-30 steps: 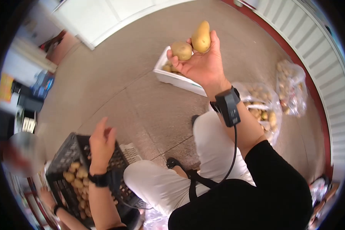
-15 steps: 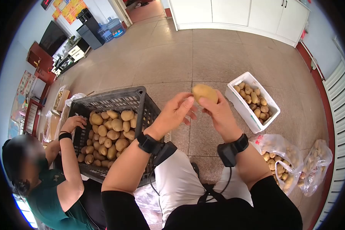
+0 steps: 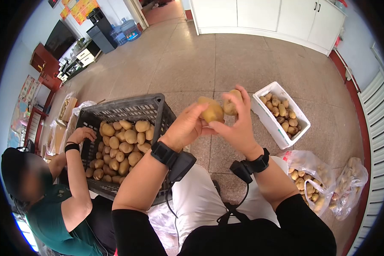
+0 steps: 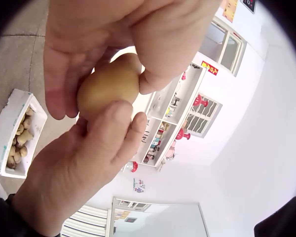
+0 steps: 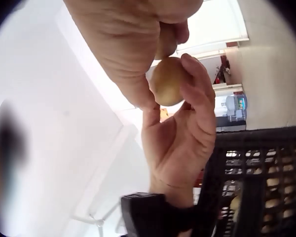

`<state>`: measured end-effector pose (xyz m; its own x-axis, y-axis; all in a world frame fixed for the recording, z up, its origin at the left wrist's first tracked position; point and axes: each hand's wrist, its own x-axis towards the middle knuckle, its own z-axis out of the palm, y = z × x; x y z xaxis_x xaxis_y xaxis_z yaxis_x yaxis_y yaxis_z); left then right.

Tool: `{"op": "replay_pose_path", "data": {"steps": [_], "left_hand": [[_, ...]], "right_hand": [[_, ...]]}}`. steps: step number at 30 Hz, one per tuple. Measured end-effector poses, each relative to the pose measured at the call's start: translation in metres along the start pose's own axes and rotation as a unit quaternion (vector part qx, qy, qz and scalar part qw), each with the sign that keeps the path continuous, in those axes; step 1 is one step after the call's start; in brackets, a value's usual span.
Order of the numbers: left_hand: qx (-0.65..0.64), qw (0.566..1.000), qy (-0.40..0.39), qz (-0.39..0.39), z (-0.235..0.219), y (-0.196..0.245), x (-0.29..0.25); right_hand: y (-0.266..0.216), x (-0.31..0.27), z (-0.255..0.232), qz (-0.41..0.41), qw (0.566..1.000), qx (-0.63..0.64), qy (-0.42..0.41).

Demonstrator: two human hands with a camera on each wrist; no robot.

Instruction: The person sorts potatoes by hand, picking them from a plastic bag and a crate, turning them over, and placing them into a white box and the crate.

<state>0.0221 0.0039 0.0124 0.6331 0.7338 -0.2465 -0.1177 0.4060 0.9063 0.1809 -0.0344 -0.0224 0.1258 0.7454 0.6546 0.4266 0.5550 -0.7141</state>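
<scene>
Beneath, tan floor tiles; left hand and right hand together grip one potato, right also holding another

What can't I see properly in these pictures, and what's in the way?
- Second potato: right wrist view, partly behind the right hand.
- Left hand's wrist: left wrist view, cut off by the top edge.
- Bottom of the black crate: head view, under potatoes.
- The other person's face: head view, blurred.
- Poster writing: head view, too small.
</scene>
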Motion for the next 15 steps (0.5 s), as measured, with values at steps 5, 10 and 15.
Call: {"op": "replay_pose_path", "data": {"steps": [5,10,15], "left_hand": [[-0.149,0.988,-0.032,-0.004,-0.002,0.010,-0.004],[-0.141,0.990,-0.027,0.012,-0.003,0.008,-0.003],[-0.137,0.990,-0.020,0.016,-0.002,0.008,-0.002]], "right_hand": [[0.003,0.002,-0.011,0.211,0.884,0.412,-0.063],[0.011,0.010,-0.022,0.305,0.759,0.575,-0.039],[0.014,0.008,-0.027,0.315,0.745,0.585,-0.062]]}}
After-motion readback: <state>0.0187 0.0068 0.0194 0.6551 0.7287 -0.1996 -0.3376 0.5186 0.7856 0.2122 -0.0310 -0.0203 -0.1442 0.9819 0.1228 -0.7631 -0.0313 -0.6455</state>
